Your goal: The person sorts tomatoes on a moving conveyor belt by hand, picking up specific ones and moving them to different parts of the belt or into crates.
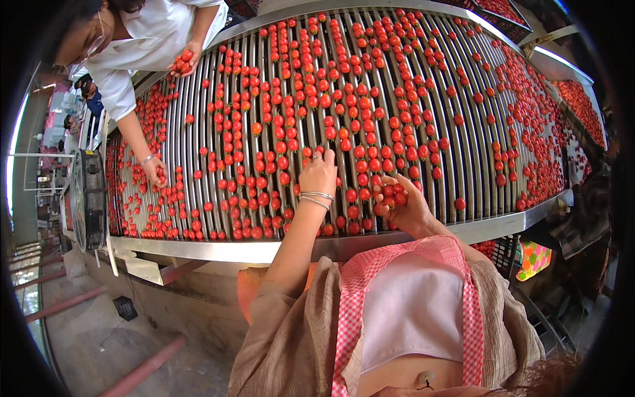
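Note:
Red cherry tomatoes [362, 165] lie in rows along the metal rollers [449, 183] of a sorting conveyor. My left hand [318, 174], with a ring and silver bracelets, reaches over the rollers, palm down. Its fingertips are at a couple of tomatoes, and the back of the hand hides whether it grips one. Nearer the front edge, my right hand [409, 211] is turned palm up, its fingers curled around several cherry tomatoes [393, 194].
A steel rail [476, 229] borders the conveyor's near side. Across the rollers, a person in white [149, 39] has both hands at tomatoes. A large black fan [88, 198] stands left. Tomatoes crowd the right end [538, 111], and a black crate [506, 253] sits below the rail.

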Demonstrator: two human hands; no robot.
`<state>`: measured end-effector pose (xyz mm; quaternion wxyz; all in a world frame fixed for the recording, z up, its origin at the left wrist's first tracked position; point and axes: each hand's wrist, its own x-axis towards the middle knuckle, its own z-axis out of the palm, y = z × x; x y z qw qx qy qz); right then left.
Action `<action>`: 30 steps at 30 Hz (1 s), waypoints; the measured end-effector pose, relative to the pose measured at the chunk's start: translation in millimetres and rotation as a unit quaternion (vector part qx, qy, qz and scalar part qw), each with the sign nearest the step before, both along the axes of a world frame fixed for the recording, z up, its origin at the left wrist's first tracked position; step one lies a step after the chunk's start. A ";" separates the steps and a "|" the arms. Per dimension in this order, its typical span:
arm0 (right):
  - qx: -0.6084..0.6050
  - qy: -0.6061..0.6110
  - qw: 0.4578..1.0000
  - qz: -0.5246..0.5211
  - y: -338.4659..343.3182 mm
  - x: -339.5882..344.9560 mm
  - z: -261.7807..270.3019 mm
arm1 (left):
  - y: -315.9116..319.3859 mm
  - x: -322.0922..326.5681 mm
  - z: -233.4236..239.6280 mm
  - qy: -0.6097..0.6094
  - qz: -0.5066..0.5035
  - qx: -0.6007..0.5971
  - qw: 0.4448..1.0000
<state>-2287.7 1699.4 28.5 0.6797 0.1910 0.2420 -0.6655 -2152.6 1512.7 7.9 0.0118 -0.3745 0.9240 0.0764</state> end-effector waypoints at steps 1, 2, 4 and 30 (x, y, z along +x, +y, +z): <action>-0.002 -0.004 1.000 0.003 1.2 0.2 0.4 | 1.6 -3.0 -5.4 -0.026 0.005 0.017 0.999; 0.009 0.002 1.000 0.000 3.3 -0.1 -0.4 | 4.2 -0.7 -9.4 -0.036 -0.015 0.003 0.999; 0.021 0.017 1.000 -0.005 6.8 -5.7 1.3 | 9.0 2.4 2.3 0.129 0.007 0.061 0.990; -0.015 0.006 0.999 0.049 26.6 -21.1 -14.2 | -29.4 29.3 -9.9 0.031 0.129 0.054 0.990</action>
